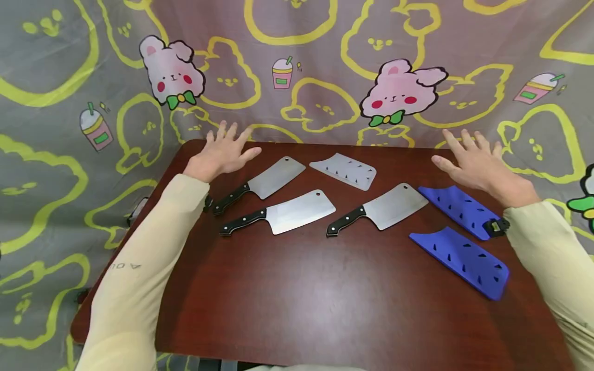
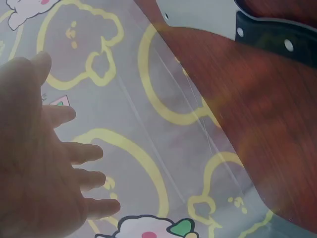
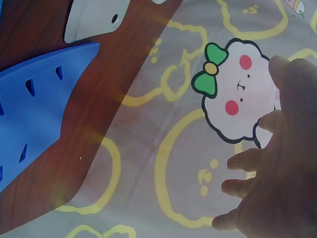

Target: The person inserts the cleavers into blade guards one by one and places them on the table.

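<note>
My left hand is held out over the table's far left edge, fingers spread and holding nothing. Closest to it lies a cleaver with a black handle. A second cleaver lies in front of that one, and a third cleaver is to the right. My right hand, also spread and holding nothing, hovers at the far right edge. Below it is a blue blade sheath with triangular holes, partly covered by the wrist camera. Another blue sheath lies nearer. A whitish translucent sheath sits at the back middle.
The dark red-brown wooden table has rounded corners. A grey-pink curtain with yellow outlines and cartoon rabbits hangs right behind its far edge and along the left side. All the cleaver handles point left toward the near side.
</note>
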A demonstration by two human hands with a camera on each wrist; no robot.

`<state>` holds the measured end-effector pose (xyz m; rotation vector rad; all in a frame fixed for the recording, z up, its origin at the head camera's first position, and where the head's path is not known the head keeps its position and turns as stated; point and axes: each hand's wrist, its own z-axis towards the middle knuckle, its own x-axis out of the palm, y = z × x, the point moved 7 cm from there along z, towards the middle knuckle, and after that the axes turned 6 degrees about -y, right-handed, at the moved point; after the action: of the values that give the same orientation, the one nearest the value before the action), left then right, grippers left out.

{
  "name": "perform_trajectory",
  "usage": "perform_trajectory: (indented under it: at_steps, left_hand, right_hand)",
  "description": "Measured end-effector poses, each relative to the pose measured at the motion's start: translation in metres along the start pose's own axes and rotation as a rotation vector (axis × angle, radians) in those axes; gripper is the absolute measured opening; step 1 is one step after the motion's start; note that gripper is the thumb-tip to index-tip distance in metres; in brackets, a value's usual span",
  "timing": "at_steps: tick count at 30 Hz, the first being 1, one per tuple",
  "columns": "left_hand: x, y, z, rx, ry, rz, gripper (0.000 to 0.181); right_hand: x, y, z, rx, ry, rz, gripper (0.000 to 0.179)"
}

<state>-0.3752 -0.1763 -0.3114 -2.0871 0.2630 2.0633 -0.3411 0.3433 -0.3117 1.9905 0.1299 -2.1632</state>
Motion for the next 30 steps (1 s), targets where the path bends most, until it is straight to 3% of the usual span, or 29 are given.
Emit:
perform_trajectory:
  at_steps: [8, 20, 30]
  left_hand:
    - [0.005, -0.016, 0.001, 0.023, -0.01, -0.051, 0.075]
    - [0.024, -0.07, 0.0, 0.13, -0.031, -0.092, 0.072]
    - [0.032, -0.109, -0.007, 0.178, -0.093, -0.192, 0.071]
  right_hand:
    - [0.004, 0.001, 0.001, 0.001, -0.002, 0.038, 0.077]
    - [0.026, -0.01, -0.011, 0.0, -0.053, 0.102, 0.079]
    - [0.036, -0.033, -0.024, 0.085, -0.079, 0.273, 0.085]
